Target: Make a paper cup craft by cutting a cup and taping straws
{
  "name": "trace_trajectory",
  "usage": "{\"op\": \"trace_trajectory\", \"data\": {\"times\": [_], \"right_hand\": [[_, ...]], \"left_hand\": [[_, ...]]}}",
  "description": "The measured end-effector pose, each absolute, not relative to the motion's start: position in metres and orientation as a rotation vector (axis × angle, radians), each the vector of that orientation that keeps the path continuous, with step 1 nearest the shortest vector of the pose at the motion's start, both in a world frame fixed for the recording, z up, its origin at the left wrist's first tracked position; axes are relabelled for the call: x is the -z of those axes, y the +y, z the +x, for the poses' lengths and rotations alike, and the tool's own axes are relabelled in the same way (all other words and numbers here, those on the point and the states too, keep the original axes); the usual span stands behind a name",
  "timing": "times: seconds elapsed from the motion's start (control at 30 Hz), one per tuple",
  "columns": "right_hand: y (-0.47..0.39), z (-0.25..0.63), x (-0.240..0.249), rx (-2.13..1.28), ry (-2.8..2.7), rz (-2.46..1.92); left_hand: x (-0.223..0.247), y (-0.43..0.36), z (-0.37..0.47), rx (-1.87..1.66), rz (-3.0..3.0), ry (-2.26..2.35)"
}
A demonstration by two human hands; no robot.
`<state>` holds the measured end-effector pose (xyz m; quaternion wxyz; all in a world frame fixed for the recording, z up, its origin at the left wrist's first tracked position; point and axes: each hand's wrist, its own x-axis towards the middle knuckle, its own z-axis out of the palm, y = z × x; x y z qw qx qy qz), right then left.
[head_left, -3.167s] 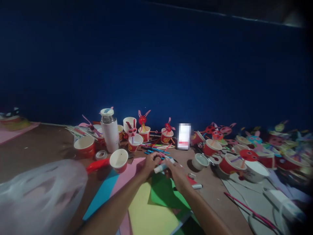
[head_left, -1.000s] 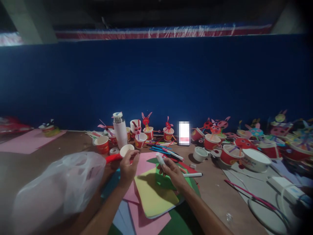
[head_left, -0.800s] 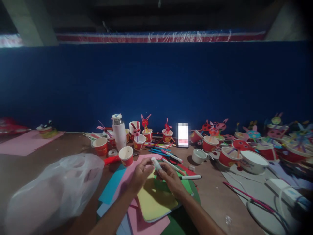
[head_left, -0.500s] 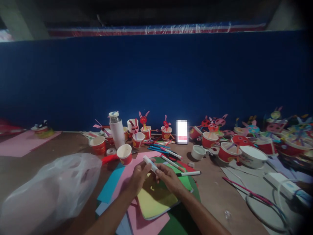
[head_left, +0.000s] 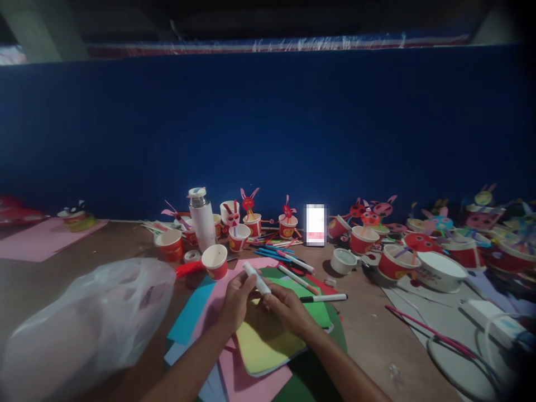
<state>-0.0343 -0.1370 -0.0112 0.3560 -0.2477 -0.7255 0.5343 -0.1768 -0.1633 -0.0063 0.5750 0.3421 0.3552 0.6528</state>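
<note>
Fingers of both our hands close on one white glue stick: left hand wrapped round its upper end, right hand pinching the lower end, the tube slanting from 10 o'clock down to 4 o'clock above the paper stack.

Item, glue stick: small, stiff plastic tube; we judge it light, smooth and somewhat slippery, not fragile. Best hold appears to be across the barrel, one hand at each end, as now. Whether the cap is on we cannot tell.

Item, coloured paper: loose sheets, yellow, pink, green and blue, lying directly under our hands on the counter. Thin and floppy by our judgement; likely to slide on one another.

Item, black marker: at 3 o'clock of the right hand, near it, lying flat.

Item, red paper cup: at 11 o'clock of the left hand, upright, near; light enough to tip, we judge.

Item, white flask: at 11 o'clock, further back, upright among more cups.

Item, plastic bag: at 9 o'clock, bulky, well apart from the hands.

Item, scattered pens: at 12 o'clock, between the hands and the back row of cup figures.

Item, white bowl: at 2 o'clock, well apart, amid decorated cups.

Nothing stands between our hands and the paper.
</note>
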Motion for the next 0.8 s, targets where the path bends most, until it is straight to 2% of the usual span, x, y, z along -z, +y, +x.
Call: {"op": "trace_trajectory", "data": {"times": [0.27,0.33,0.47,0.57,0.67,0.8], "right_hand": [[-0.149,-0.038,0.006,-0.945,-1.974,-0.981],[-0.15,-0.039,0.004,-1.013,-1.921,-0.985],[-0.147,-0.04,0.006,-1.292,-1.859,-0.723],[-0.143,-0.042,0.011,-1.376,-1.839,-0.739],[-0.142,-0.044,0.011,-1.348,-1.844,-0.767],[-0.146,-0.044,0.006,-1.104,-1.914,-0.889]], "left_hand": [[0.005,-0.162,-0.172,-1.542,0.798,0.864],[0.005,-0.162,-0.173,-1.533,0.805,0.87],[0.005,-0.163,-0.175,-1.505,0.828,0.872],[0.004,-0.164,-0.175,-1.463,0.811,0.833],[0.003,-0.165,-0.175,-1.491,0.769,0.829],[0.001,-0.165,-0.173,-1.53,0.748,0.866]]}}
